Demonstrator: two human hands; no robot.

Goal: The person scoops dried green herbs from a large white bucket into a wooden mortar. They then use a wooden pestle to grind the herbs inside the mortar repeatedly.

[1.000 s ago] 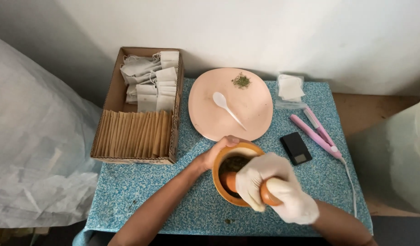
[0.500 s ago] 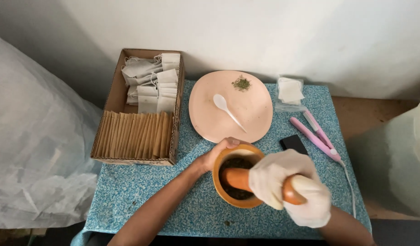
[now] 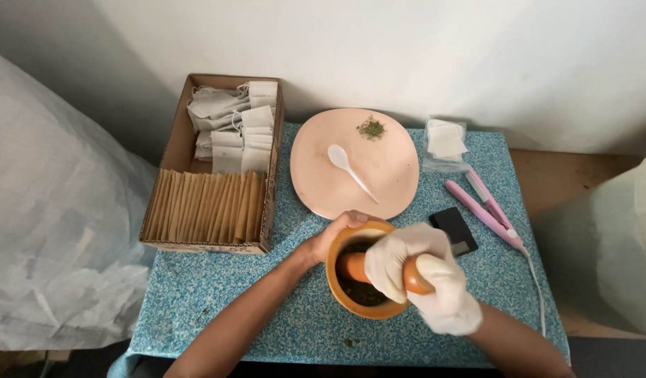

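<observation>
Blue speckled table (image 3: 218, 294) against a white wall. The gloved right hand (image 3: 421, 276) gripped the pestle (image 3: 352, 266) — long axis lying left–right, head down in the mortar (image 3: 365, 308); the bare left hand (image 3: 333, 234) clasped the mortar's far-left rim.

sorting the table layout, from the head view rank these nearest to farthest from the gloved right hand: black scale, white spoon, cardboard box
1. black scale, just beyond the right hand, to its right.
2. white spoon, farther back on the pink plate.
3. cardboard box, far left at the table edge.
</observation>
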